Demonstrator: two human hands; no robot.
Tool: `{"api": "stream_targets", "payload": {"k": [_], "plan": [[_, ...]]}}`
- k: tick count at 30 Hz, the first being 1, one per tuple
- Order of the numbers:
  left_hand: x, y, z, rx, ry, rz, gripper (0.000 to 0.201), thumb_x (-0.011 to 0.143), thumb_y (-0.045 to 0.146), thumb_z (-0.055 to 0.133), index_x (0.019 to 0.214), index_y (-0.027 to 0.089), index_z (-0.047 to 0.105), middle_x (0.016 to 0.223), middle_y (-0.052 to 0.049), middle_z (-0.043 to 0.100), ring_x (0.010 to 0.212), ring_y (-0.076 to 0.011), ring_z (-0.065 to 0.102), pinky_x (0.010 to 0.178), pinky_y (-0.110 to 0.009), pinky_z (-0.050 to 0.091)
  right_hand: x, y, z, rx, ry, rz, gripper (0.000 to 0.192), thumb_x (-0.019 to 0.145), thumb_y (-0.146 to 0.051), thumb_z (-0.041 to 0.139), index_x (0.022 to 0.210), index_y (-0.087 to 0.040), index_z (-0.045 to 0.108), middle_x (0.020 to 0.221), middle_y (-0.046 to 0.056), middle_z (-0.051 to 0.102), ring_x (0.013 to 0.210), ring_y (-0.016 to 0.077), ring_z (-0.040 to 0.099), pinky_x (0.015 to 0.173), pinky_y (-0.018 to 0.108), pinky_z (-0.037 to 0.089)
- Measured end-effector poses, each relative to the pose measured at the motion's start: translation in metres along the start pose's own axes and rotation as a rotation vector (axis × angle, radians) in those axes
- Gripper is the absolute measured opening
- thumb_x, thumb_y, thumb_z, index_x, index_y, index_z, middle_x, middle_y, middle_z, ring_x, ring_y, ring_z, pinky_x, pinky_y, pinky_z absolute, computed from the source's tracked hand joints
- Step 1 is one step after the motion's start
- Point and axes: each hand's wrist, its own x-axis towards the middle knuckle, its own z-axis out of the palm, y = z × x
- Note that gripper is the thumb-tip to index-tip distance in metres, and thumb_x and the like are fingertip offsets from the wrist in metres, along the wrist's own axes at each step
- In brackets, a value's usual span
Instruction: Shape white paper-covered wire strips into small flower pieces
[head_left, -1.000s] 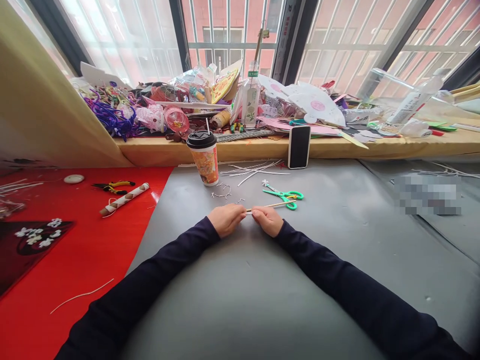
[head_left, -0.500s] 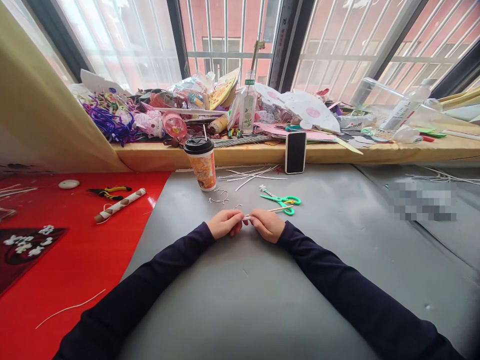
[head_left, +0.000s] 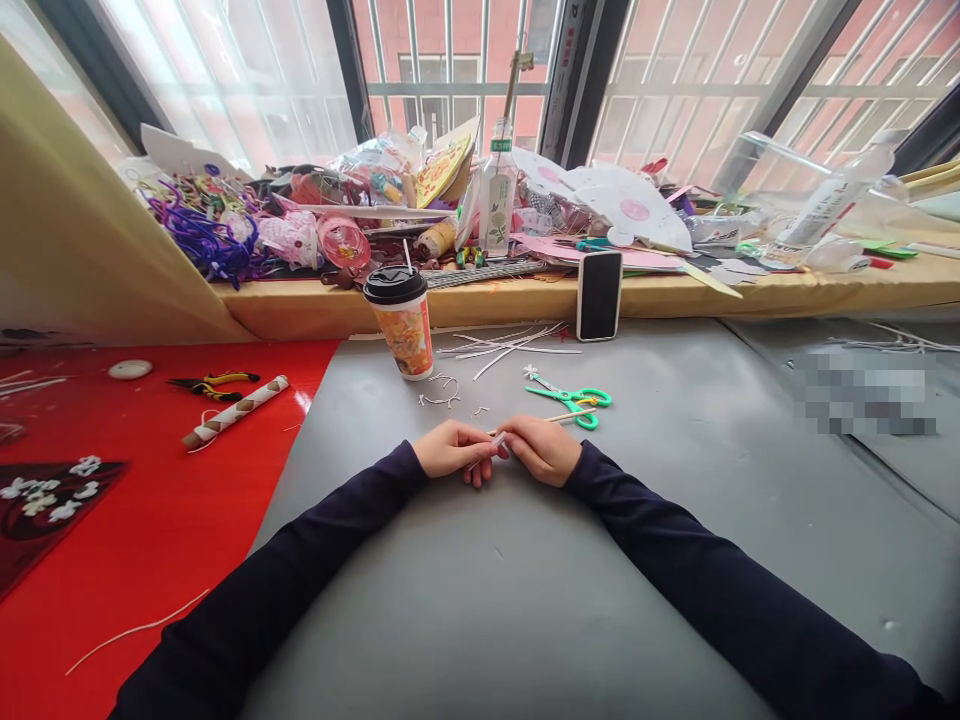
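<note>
Both hands have rolled inward; my left hand and right hand pinch the stick — light, thin, snappable, best gripped near its left end.

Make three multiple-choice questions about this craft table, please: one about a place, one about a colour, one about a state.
1. Where does the phone stand?
A. Flat on the red sheet
B. Upright against the window ledge
C. Inside the cup

2. What colour are the scissors?
A. Green
B. Blue
C. Black

3. What do both hands hold?
A. Nothing
B. The pliers
C. A thin stick

Answers: 1 B, it leans on the ledge front. 2 A, the handles are green. 3 C, the left hand and right hand pinch the stick.
</note>
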Motion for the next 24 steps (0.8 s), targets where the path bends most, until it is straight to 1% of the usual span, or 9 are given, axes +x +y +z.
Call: {"api": "stream_targets", "payload": {"k": [4,7,10,13,15,19,22,24], "plan": [[-0.001,0.002,-0.001,-0.006,-0.006,0.0,0.042,0.078,0.043,0.041,0.096,0.009,0.058,0.061,-0.003,0.055,0.049,-0.0086,0.053,0.047,-0.02,0.042,-0.001,0.001,0.002,-0.038,0.04,-0.015,0.023,0.084,-0.026,0.034,0.095,-0.017,0.052,0.08,0.005,0.059,0.072,0.0139,0.051,0.067,0.026,0.039],[-0.004,0.005,-0.001,0.015,-0.002,-0.004,0.043,0.078,0.044,0.04,0.093,0.009,0.059,0.054,0.002,0.047,0.041,-0.0054,0.045,0.042,-0.019,0.036,-0.001,0.003,0.002,-0.088,0.035,-0.037,0.025,0.084,-0.028,0.033,0.098,-0.017,0.052,0.081,0.006,0.059,0.071,0.0135,0.051,0.065,0.025,0.039],[-0.006,0.005,-0.001,0.03,0.032,0.023,0.043,0.078,0.044,0.041,0.091,0.008,0.06,0.049,0.005,0.034,0.039,-0.0024,0.031,0.038,-0.017,0.025,-0.001,0.002,0.003,-0.156,0.013,-0.055,0.026,0.085,-0.029,0.032,0.093,-0.016,0.053,0.077,0.006,0.057,0.068,0.0131,0.05,0.063,0.024,0.038],[-0.006,0.003,-0.001,0.031,0.051,0.047,0.045,0.078,0.045,0.04,0.092,0.007,0.061,0.049,0.006,0.025,0.042,-0.0028,0.023,0.039,-0.018,0.018,-0.002,-0.003,0.002,-0.226,-0.029,-0.072,0.027,0.085,-0.029,0.03,0.083,-0.016,0.054,0.072,0.006,0.054,0.065,0.0129,0.049,0.062,0.024,0.036],[-0.007,0.001,-0.001,0.053,0.06,0.043,0.047,0.078,0.046,0.04,0.095,0.007,0.061,0.049,0.006,0.023,0.043,-0.0034,0.021,0.04,-0.019,0.017,-0.002,-0.006,0.002,-0.235,-0.051,-0.077,0.027,0.085,-0.029,0.029,0.082,-0.016,0.053,0.072,0.006,0.054,0.065,0.0133,0.048,0.063,0.024,0.035],[-0.01,-0.003,-0.001,0.118,0.102,0.028,0.048,0.077,0.047,0.04,0.099,0.008,0.059,0.047,0.006,0.022,0.043,-0.0042,0.02,0.04,-0.019,0.016,-0.002,-0.012,0.002,-0.203,-0.054,-0.086,0.026,0.085,-0.028,0.029,0.084,-0.016,0.052,0.074,0.007,0.055,0.069,0.0146,0.048,0.064,0.025,0.035],[-0.012,-0.003,0.001,0.154,0.131,0.036,0.047,0.077,0.046,0.04,0.097,0.008,0.06,0.047,0.006,0.022,0.043,-0.0044,0.02,0.04,-0.019,0.016,-0.001,-0.012,0.004,-0.225,-0.064,-0.116,0.027,0.085,-0.026,0.028,0.081,-0.016,0.052,0.073,0.007,0.055,0.069,0.0151,0.048,0.065,0.026,0.034],[-0.012,-0.002,0.002,0.163,0.152,0.029,0.047,0.077,0.046,0.04,0.095,0.008,0.061,0.046,0.006,0.022,0.043,-0.0042,0.019,0.04,-0.019,0.016,-0.001,-0.011,0.006,-0.268,-0.052,-0.108,0.028,0.086,-0.025,0.028,0.079,-0.016,0.053,0.071,0.007,0.056,0.067,0.0149,0.047,0.065,0.027,0.032]]}}
